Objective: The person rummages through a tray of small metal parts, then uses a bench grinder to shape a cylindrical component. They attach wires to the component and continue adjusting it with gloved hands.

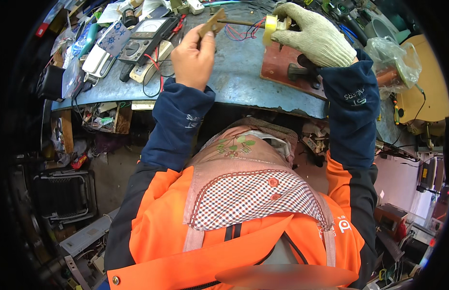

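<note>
My bare left hand (195, 58) grips a small tan plate (212, 23) between thumb and fingers at the end of a dark brownish rod (239, 22). My right hand (309, 36), in an off-white knitted glove, is closed around a yellow ringed part (270, 30) at the rod's other end. Red and blue wires (243, 31) hang below the rod. Under my right hand a reddish-brown board (275, 65) lies on the blue bench, with a black fixture (301, 72) on it, partly hidden by my hand and sleeve.
The blue bench (229, 84) holds an analogue meter (144, 41) with red and black leads, a white case (99, 63) and mixed clutter at left. A plastic bag (393, 63) and grey container (376, 30) sit at right. A folded black chair (62, 193) stands low at left.
</note>
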Available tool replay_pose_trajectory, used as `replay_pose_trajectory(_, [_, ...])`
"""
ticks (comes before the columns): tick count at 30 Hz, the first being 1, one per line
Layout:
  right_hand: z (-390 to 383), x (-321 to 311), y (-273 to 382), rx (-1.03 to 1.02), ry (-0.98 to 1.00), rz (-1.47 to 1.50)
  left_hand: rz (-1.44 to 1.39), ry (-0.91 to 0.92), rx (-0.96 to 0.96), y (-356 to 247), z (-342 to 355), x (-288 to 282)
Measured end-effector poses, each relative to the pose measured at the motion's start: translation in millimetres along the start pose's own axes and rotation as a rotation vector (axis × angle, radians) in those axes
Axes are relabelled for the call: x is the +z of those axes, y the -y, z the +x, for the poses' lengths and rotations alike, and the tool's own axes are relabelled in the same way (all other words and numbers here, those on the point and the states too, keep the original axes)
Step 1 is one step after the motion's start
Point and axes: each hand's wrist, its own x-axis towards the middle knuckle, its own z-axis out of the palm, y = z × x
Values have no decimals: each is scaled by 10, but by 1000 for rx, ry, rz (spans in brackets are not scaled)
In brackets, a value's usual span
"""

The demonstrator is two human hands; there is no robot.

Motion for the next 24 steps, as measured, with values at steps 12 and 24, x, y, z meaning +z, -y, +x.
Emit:
replay_pose_trajectory(12, [11,-5,-21,-17,19,25,318,-102,358,-171,28,89])
replay_pose_trajectory(24, [14,18,-66,-41,-7,39,208,18,488,-158,-6,240])
